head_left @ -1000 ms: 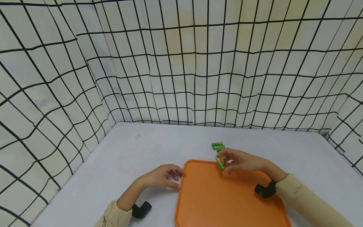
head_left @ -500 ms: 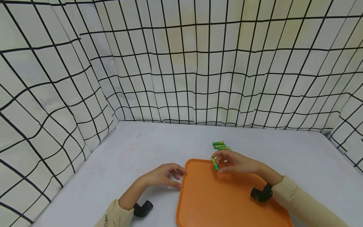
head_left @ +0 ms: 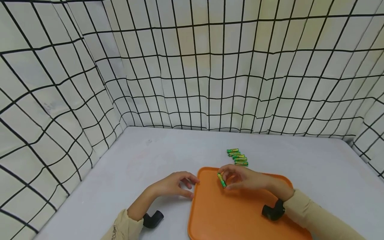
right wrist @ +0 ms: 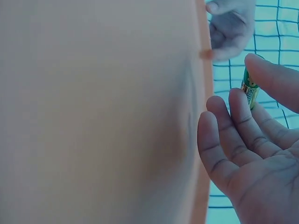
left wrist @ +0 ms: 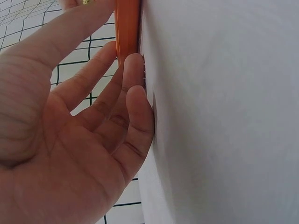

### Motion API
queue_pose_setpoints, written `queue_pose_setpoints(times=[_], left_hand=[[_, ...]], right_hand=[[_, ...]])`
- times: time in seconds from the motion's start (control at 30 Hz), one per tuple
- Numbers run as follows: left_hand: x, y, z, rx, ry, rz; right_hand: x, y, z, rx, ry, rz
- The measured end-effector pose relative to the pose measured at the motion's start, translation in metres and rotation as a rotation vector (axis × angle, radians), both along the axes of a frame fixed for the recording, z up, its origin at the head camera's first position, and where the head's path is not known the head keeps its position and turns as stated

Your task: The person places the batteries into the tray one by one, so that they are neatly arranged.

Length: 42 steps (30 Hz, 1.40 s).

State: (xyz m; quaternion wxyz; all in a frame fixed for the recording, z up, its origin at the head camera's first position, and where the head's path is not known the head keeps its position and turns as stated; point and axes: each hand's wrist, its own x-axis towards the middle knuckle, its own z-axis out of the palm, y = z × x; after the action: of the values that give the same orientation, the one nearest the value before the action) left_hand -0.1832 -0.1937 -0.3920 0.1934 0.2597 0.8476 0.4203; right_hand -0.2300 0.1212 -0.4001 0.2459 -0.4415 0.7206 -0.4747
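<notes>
My right hand (head_left: 246,178) pinches a green-and-yellow battery (head_left: 221,180) between thumb and fingers, over the back left part of an orange tray (head_left: 228,216). In the right wrist view the battery (right wrist: 250,89) stands between the thumb and the fingertips, partly covered by them. My left hand (head_left: 174,185) is beside the tray's left edge, its fingers loosely bent and the thumb and fingertips right at the rim. The left wrist view shows the tray's side (left wrist: 127,28) against those fingertips, with the lower fingers near the white tabletop.
Just behind the tray, several matching batteries (head_left: 238,156) lie side by side in a slanting row on the white table (head_left: 159,150). Black elbow-shaped pieces sit at the left wrist (head_left: 153,219) and the right wrist (head_left: 273,210). White walls with a black grid (head_left: 210,66) surround the table.
The right hand has moved left and nearer with the battery, from the tray's back edge to over the tray. More of the battery row now shows. The left hand stays at the rim.
</notes>
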Motion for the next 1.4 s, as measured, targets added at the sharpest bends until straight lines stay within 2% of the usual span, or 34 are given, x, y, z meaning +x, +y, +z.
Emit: queue_pose_setpoints(times=[0.27,0.63,1.0,1.4], left_hand=[[0.001,0.0,-0.002,0.006,0.01,-0.015],[0.001,0.0,-0.003,-0.001,0.02,-0.01],[0.002,0.0,-0.005,-0.005,0.02,-0.012],[0.003,0.001,-0.006,0.008,0.013,-0.007]], right_hand=[[0.01,-0.01,0.0,0.048,-0.01,-0.02],[0.014,-0.027,0.001,0.023,0.003,-0.107],[0.023,-0.047,0.003,0.088,-0.007,-0.134],[0.031,-0.063,-0.003,0.112,-0.061,-0.187]])
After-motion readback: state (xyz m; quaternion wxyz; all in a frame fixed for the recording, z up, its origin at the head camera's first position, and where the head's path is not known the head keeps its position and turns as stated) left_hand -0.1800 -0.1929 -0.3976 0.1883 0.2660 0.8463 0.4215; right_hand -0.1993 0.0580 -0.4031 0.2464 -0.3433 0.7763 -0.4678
